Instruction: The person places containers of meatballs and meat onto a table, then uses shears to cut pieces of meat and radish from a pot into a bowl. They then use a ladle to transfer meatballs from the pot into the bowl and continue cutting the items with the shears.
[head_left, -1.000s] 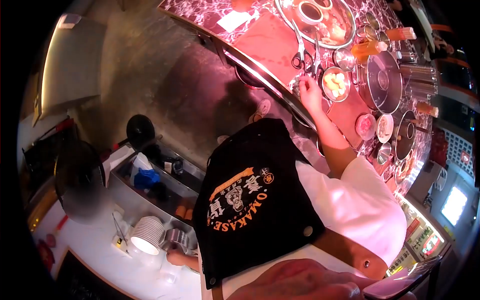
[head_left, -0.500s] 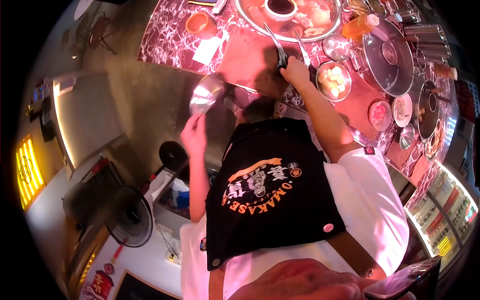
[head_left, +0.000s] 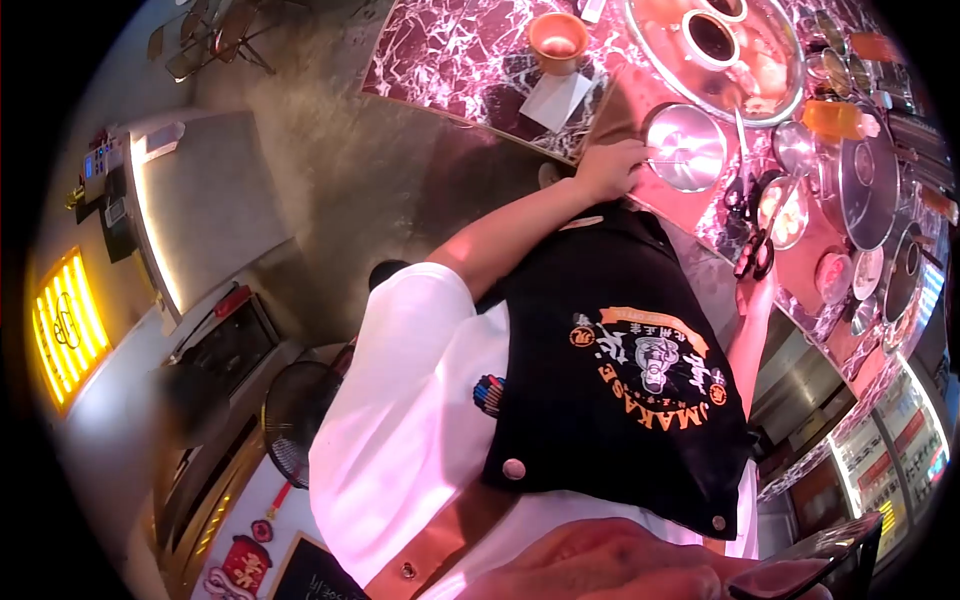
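The right hand (head_left: 757,290) grips black-handled scissors (head_left: 756,254) at the table's near right. Farther left, the shiny metal bowl (head_left: 687,150) has come down onto the table, left fingers (head_left: 633,160) at its rim, near the large round pan (head_left: 664,84).

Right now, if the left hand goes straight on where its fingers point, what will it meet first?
The left hand would meet the shiny metal bowl first; its fingertips look already at the rim, though depth is unclear.
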